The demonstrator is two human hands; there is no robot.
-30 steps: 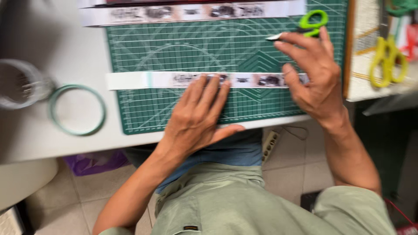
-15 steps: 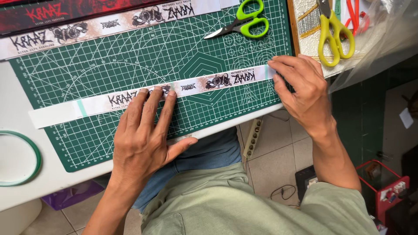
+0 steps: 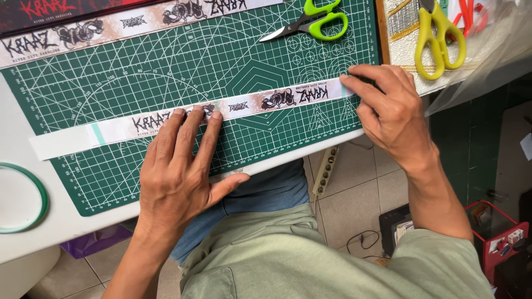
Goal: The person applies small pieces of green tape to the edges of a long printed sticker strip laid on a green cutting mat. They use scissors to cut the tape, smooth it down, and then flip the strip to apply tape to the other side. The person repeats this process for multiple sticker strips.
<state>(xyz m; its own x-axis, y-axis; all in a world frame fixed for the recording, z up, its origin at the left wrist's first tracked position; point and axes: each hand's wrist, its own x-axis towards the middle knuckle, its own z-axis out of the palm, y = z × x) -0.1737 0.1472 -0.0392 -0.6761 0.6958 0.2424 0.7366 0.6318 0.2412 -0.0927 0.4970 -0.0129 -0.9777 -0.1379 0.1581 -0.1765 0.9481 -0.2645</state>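
A long white paper strip (image 3: 249, 103) with black printed graphics lies slanted across a green cutting mat (image 3: 183, 66). My left hand (image 3: 180, 166) lies flat on the strip's left-middle part, fingers spread and pressing it down. My right hand (image 3: 388, 108) pinches the strip's right end near the mat's right edge. A second printed strip (image 3: 111, 26) lies along the mat's far edge. Green-handled scissors (image 3: 316, 22) rest shut on the mat above my right hand.
Yellow-handled scissors (image 3: 438, 39) lie on a board at the right. A green tape ring (image 3: 19, 196) sits on the white table at the left. Below the table edge are a power strip (image 3: 327, 169), floor tiles and a red box (image 3: 499, 238).
The view has shifted and drawn closer. Both hands stay on the strip; my right hand has closed its fingertips on the strip's right end.
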